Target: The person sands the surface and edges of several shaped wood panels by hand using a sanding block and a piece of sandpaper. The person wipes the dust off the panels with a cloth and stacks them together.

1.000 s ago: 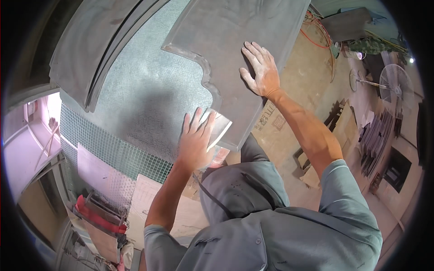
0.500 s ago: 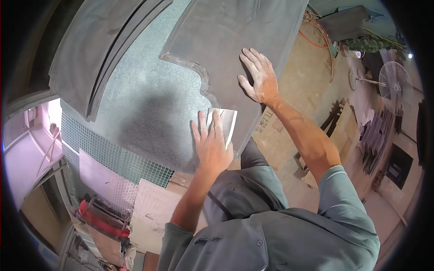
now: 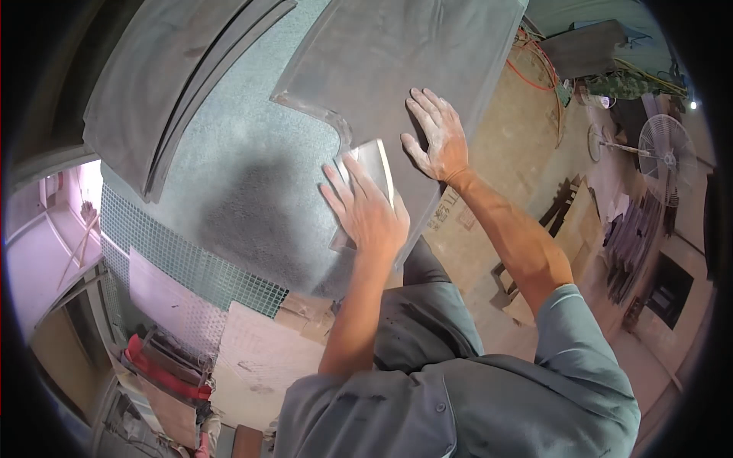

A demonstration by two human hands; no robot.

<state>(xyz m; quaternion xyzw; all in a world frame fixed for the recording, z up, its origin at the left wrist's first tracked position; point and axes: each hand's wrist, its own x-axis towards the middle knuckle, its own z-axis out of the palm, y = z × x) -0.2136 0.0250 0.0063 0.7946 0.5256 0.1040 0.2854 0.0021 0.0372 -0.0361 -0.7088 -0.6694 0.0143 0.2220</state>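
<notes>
A large dark grey panel (image 3: pixel 397 57) with a curved, notched left edge lies on a mottled grey-green work surface (image 3: pixel 229 122). My left hand (image 3: pixel 368 214) is laid over a pale folded sheet that looks like sandpaper (image 3: pixel 374 164), held against the panel beside the notch. Its fingers are extended over the sheet, whose bright edge stands up to their right. The thumb is mostly hidden. Dusty and spread, the fingers of my right hand (image 3: pixel 440 137) rest flat on the panel further right, holding nothing.
More dark curved panels (image 3: pixel 164 76) are stacked at the far left. Green mesh (image 3: pixel 191 248) hangs along the table's near side, close to cardboard sheets (image 3: pixel 263 366). To the right are a standing fan (image 3: pixel 666 149), a pile of dark strips (image 3: pixel 637 237) and an orange hose (image 3: pixel 527 72).
My left hand and the sheet have slid up and slightly right along the panel, and the sheet has turned. My right hand stays in nearly the same place.
</notes>
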